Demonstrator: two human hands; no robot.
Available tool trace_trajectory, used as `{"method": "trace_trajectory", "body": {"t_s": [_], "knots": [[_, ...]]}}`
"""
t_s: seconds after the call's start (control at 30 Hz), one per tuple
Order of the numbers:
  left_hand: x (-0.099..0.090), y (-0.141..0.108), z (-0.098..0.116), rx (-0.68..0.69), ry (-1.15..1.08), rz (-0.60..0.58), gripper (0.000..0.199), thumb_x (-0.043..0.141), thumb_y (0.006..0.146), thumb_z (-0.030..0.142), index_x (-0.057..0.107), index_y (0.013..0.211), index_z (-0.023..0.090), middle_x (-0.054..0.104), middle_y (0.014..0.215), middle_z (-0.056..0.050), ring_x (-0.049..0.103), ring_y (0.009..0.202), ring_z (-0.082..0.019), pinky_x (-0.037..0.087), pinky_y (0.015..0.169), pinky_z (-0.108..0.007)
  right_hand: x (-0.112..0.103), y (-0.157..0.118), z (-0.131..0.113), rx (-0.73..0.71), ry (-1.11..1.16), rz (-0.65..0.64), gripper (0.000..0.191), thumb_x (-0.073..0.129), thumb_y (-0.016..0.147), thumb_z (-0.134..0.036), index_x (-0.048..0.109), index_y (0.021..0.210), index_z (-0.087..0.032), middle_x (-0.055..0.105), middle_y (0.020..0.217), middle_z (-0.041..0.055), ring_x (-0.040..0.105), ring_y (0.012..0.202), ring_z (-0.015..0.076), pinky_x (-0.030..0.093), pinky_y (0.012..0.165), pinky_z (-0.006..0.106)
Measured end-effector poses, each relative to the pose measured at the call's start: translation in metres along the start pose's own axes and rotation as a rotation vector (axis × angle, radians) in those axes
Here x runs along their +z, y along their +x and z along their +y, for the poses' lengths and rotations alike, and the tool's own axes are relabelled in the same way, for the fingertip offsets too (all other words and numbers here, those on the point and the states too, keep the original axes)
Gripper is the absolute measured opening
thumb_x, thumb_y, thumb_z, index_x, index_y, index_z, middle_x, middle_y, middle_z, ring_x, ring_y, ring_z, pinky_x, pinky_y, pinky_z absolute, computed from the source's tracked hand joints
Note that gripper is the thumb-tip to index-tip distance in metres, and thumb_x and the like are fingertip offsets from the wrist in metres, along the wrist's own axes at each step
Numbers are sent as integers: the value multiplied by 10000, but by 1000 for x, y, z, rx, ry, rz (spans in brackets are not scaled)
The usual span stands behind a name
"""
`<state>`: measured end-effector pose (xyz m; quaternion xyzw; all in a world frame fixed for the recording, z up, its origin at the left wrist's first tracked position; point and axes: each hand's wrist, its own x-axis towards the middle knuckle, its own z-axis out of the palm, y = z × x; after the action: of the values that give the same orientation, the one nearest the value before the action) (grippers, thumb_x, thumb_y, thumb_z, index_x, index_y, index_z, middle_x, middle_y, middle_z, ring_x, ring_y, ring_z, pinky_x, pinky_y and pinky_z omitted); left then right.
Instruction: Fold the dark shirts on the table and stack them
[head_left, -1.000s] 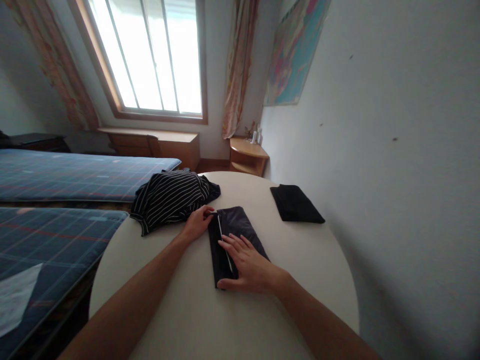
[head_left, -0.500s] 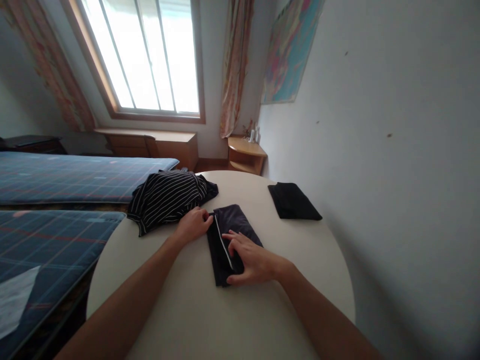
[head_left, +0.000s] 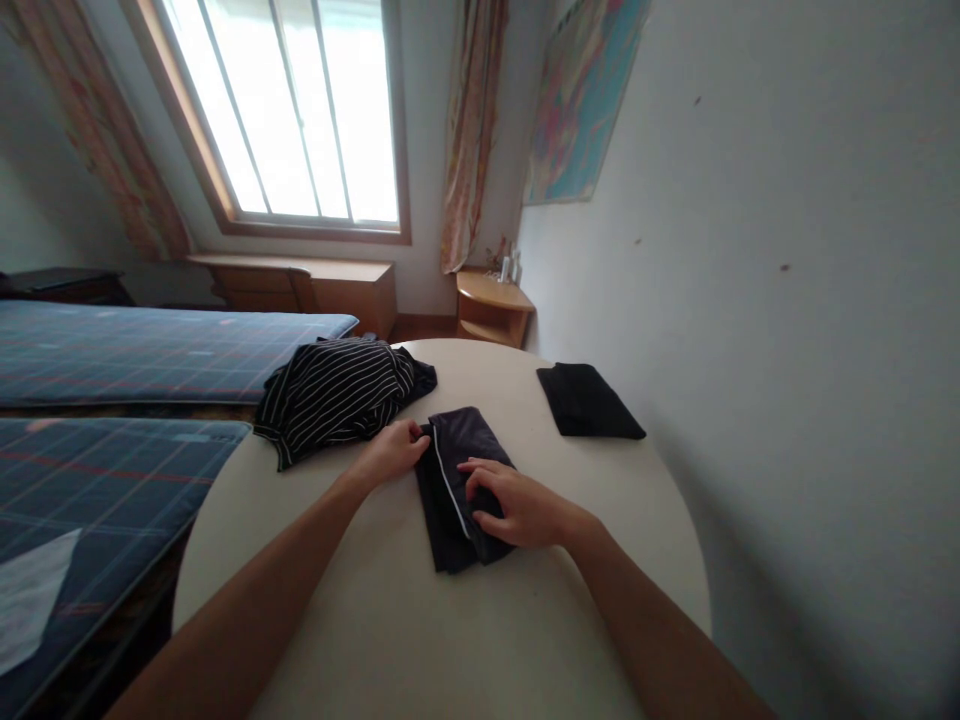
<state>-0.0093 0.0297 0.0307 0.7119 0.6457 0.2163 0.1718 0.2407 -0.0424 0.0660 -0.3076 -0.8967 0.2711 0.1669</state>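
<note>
While the left hand point(head_left: 391, 453) pinches the dark cloth point(head_left: 461, 448) mid-frame, the right hand point(head_left: 523, 507) hovers or rests there, loosely spread — folding, I'd guess; next calls for flattening.

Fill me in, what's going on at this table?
The person's left hand pinches the far left corner of a white-edged dark cloth lying folded on the round table. The right hand, fingers curled, is at its right side. A crumpled striped garment lies left, a folded black cloth right.

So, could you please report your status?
Left hand pinching folded dark cloth at far left corner. Right hand over it, loosely curled. Striped garment beside left hand.
</note>
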Motion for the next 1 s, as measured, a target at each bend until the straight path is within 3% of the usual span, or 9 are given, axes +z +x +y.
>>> {"method": "trace_trajectory", "body": {"t_s": [0.13,0.27,0.37,0.47,0.57,0.63,0.77,0.87,1.0], "knots": [[-1,-1,-1,-28,27,16,133,567,828,292,630,783,184,679,750,-19,630,707,-175,416,631,-255,5,2,4,18,-61,64,374,633,876,-262,591,1241,-193,513,1454,133,437,1378,237,349,1152,415],[-2,-6,1,-55,74,53,155,599,821,300,646,917,187,700,862,-51,659,797,-219,468,708,-296,13,6,4,45,-152,89,343,574,940,-345,623,1248,-203,547,1422,115,460,1355,239,355,1150,409],[1,-11,7,63,143,178,297,568,857,272,613,1136,181,670,1130,-103,648,1013,-262,505,851,-351,22,7,1,66,-249,108,458,588,925,-364,565,1360,-222,466,1507,100,317,1453,275,283,1190,449],[10,-16,11,264,203,227,423,549,906,288,551,1312,173,518,1407,-151,512,1285,-301,446,1043,-424,31,7,-2,135,-317,83,650,577,922,-391,387,1518,-214,318,1601,112,121,1513,332,212,1206,521],[21,-21,14,366,257,199,511,516,943,298,473,1437,172,301,1584,-167,265,1468,-352,340,1142,-503,33,8,-6,173,-319,40,629,553,935,-418,413,1509,-203,304,1603,136,154,1503,360,226,1192,549],[25,-24,16,421,302,186,516,498,946,260,466,1455,184,195,1635,-142,144,1506,-365,296,1164,-528,29,9,-6,140,-286,70,557,563,932,-422,515,1436,-191,422,1539,141,279,1468,338,265,1186,516],[24,-28,24,503,388,155,507,469,928,175,500,1433,168,166,1650,-120,116,1520,-315,230,1202,-496,19,13,4,135,-205,308,412,496,974,-363,601,1330,-183,623,1344,110,505,1315,234,350,1155,410],[25,-31,30,462,394,66,534,426,956,204,431,1482,108,250,1619,-167,194,1505,-301,264,1192,-447,19,14,21,241,-247,391,561,502,966,-406,468,1461,-143,460,1510,146,366,1428,266,271,1195,459],[32,-34,29,376,353,-44,633,423,995,432,337,1537,117,239,1612,-204,169,1494,-381,268,1171,-499,28,13,38,363,-207,257,733,509,944,-515,375,1514,-75,282,1594,207,240,1489,311,234,1206,483]]}}
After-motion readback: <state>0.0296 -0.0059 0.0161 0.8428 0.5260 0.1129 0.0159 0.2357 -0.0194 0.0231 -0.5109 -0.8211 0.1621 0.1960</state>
